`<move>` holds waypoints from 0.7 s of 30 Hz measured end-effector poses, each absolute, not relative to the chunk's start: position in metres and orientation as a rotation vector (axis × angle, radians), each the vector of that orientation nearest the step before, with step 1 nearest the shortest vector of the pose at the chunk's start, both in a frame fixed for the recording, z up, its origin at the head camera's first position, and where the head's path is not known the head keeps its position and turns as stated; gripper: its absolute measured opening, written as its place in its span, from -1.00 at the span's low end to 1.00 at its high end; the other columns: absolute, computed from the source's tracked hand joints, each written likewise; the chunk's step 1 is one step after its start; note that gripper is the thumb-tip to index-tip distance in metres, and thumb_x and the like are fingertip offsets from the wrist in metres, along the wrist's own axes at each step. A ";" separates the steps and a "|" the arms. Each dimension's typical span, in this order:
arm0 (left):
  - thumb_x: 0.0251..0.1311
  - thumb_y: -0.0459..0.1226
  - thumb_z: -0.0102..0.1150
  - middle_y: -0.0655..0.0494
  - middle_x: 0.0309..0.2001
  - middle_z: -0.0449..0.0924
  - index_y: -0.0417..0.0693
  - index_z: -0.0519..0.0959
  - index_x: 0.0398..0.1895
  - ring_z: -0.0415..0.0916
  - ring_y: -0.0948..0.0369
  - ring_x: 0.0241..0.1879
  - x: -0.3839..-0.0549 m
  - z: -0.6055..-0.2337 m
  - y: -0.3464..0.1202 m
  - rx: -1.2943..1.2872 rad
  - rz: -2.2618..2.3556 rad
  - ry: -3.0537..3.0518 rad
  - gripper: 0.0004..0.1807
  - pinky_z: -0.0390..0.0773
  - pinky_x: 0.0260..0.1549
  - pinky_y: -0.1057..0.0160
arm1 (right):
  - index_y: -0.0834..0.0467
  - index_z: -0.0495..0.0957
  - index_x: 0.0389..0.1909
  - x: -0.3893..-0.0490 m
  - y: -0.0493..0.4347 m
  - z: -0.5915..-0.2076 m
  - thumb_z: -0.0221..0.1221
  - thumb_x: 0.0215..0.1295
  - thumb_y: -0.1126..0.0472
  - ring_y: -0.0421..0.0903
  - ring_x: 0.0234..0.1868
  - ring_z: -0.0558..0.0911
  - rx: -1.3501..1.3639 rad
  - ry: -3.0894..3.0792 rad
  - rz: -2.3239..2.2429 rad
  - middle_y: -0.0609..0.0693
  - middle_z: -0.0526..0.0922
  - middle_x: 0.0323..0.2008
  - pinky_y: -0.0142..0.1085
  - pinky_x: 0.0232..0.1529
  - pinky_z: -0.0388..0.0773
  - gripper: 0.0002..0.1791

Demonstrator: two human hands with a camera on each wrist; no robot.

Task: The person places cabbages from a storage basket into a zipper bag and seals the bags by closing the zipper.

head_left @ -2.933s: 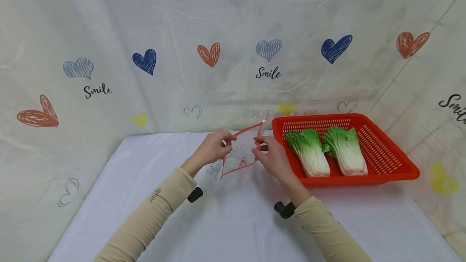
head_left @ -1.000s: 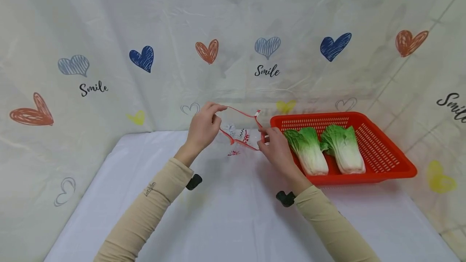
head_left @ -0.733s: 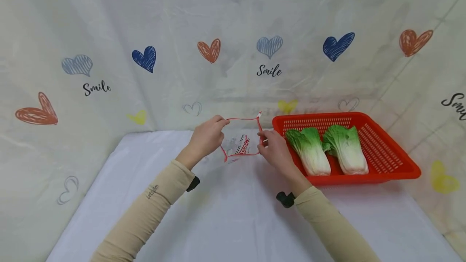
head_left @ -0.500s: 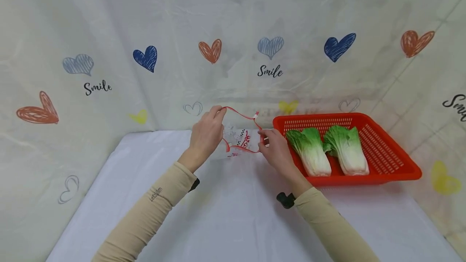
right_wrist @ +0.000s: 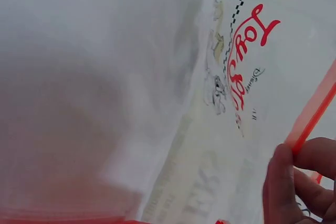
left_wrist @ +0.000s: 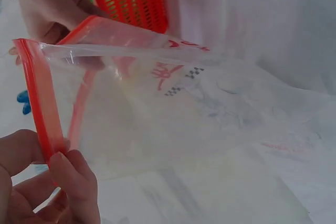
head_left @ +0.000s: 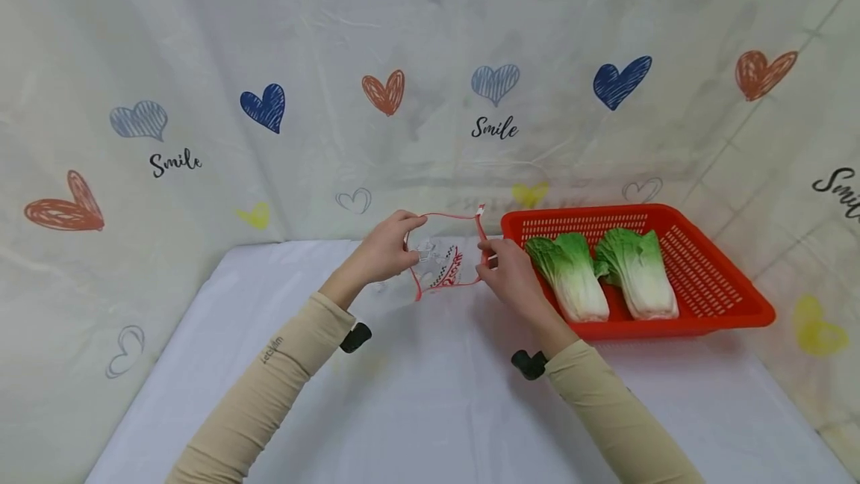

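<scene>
A clear zip bag (head_left: 433, 264) with a red zip edge and red lettering is stretched between both hands, its mouth spread into a wide loop. My left hand (head_left: 386, 247) pinches the left side of the red edge; the left wrist view shows thumb and finger on the red strip (left_wrist: 39, 93). On the opposite side my right hand (head_left: 507, 273) pinches the edge, close by the basket's left wall. A white slider (head_left: 480, 211) sits at the loop's far right corner. Printed red lettering (right_wrist: 244, 51) shows on the bag in the right wrist view.
A red plastic basket (head_left: 719, 275) stands on the right of the white-covered table (head_left: 410, 409). Two heads of napa cabbage (head_left: 571, 278) (head_left: 638, 275) lie in it side by side. Behind the table hangs a pale cloth (head_left: 430, 155) printed with hearts.
The bag's mouth, narrower and tilted earlier, is now spread wider. My left hand rises and dips repeatedly along with its edge; my right hand stays nearly in place. The cabbages lie as before.
</scene>
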State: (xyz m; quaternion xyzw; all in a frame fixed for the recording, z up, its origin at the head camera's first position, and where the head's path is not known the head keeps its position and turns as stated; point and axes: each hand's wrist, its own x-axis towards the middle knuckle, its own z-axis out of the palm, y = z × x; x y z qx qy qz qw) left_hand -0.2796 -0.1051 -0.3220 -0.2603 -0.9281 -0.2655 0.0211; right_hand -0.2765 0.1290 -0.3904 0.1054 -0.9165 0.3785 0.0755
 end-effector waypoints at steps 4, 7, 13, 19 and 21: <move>0.09 -0.50 0.11 -0.11 0.30 0.32 -0.24 0.32 0.39 0.33 0.24 -0.58 -0.281 -0.320 -0.108 -0.795 -0.880 -2.892 -0.31 0.43 -0.41 0.30 | 0.31 0.56 0.09 -0.278 0.131 -0.391 0.27 0.18 0.32 0.04 -0.14 0.56 0.298 -2.790 1.123 0.13 0.56 -0.18 -0.19 -0.20 0.61 -0.57; 0.10 -0.49 0.11 -0.09 0.29 0.34 -0.20 0.35 0.39 0.34 0.23 -0.53 -0.282 -0.321 -0.109 -0.783 -0.924 -2.885 -0.32 0.43 -0.41 0.29 | 0.31 0.54 0.11 -0.278 0.133 -0.390 0.28 0.20 0.30 0.05 -0.12 0.58 0.313 -2.814 1.143 0.14 0.56 -0.17 -0.19 -0.20 0.62 -0.56; 0.16 -0.45 0.16 -0.04 0.26 0.36 -0.13 0.35 0.40 0.45 0.17 -0.50 -0.283 -0.327 -0.111 -0.752 -1.120 -2.897 -0.34 0.57 -0.52 0.27 | 0.20 0.51 0.20 -0.280 0.146 -0.380 0.27 0.29 0.14 0.07 0.00 0.60 0.333 -2.853 1.336 0.13 0.58 0.05 -0.13 -0.11 0.62 -0.52; 0.19 -0.41 0.22 -0.03 0.27 0.35 -0.11 0.36 0.40 0.47 0.15 -0.45 -0.284 -0.334 -0.112 -0.737 -1.222 -2.879 -0.35 0.59 -0.53 0.25 | 0.16 0.45 0.27 -0.288 0.185 -0.348 0.18 0.37 0.01 0.11 0.07 0.53 0.272 -2.844 1.448 0.15 0.51 0.15 -0.04 0.04 0.53 -0.47; 0.19 -0.41 0.22 -0.02 0.28 0.34 -0.10 0.35 0.40 0.47 0.15 -0.44 -0.283 -0.336 -0.112 -0.736 -1.234 -2.872 -0.34 0.60 -0.52 0.26 | 0.18 0.42 0.30 -0.293 0.201 -0.339 0.16 0.38 -0.04 0.13 0.08 0.52 0.241 -2.840 1.463 0.18 0.48 0.18 0.01 0.09 0.50 -0.43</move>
